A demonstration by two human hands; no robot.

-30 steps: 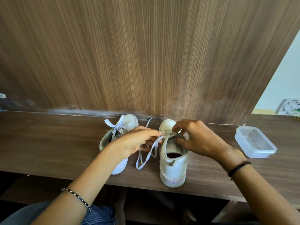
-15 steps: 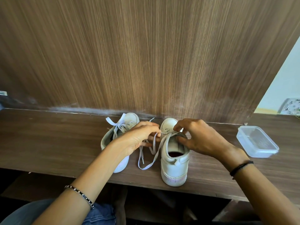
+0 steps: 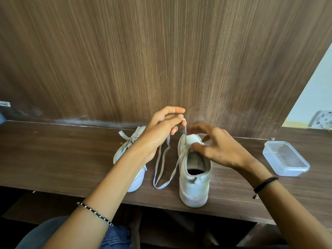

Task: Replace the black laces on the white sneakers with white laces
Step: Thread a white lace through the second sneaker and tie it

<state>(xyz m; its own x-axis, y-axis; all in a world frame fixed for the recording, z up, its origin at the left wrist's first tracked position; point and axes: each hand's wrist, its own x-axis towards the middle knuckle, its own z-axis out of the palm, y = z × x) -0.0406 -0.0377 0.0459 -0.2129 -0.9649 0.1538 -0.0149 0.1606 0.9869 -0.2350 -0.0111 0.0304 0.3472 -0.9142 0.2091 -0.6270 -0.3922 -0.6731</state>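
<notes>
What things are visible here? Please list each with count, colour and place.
desk: 1, dark brown
wall panel: 1, brown, behind desk
left sneaker: 1, white, on desk, bow tied
right sneaker: 1, white, on desk, heel toward person
loose lace: 1, white, from right sneaker, looping on desk
container: 1, clear, desk's right side
beaded bracelet: 1, black-white, left wrist
band: 1, black, right wrist
left grip: 1, bare, raised, pinches lace end
right grip: 1, bare, fingers spread above right sneaker

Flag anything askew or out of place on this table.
The left sneaker lies tipped on its side, while the right sneaker stands upright, its white lace trailing loose across the table. Nothing spilled or damaged.
</notes>
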